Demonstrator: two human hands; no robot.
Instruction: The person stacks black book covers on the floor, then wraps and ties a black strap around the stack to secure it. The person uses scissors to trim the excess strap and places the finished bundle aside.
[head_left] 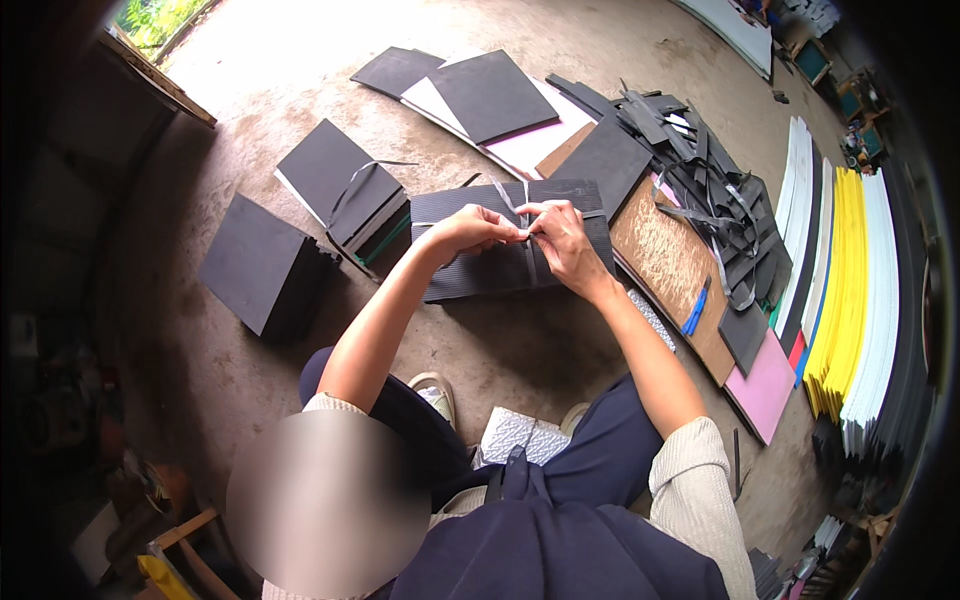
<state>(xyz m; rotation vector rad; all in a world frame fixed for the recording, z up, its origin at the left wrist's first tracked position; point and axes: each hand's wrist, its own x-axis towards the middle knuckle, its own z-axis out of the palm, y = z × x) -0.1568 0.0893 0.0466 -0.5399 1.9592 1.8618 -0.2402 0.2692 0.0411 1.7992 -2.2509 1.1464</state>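
Observation:
In front of me a stack of black ribbed sheets (455, 272) lies flat, with a grey plastic strap (506, 197) crossed over its top. My left hand (470, 230) reaches in from the left, its fingers closed in a pinch at the strap's crossing. Meeting it there, my right hand (562, 240) also pinches the strap, thumb and index finger close to the left fingertips. The fingers partly hide the crossing, so I cannot tell whether there is a knot. A loose strap end sticks up beyond the hands.
Left of the stack stand a strapped black bundle (345, 180) and another black stack (255, 262). A blue-handled tool (697, 308) lies on a brown board (650, 245) at right, near a heap of black offcuts (715, 165). Yellow sheets (838, 290) stand farther right.

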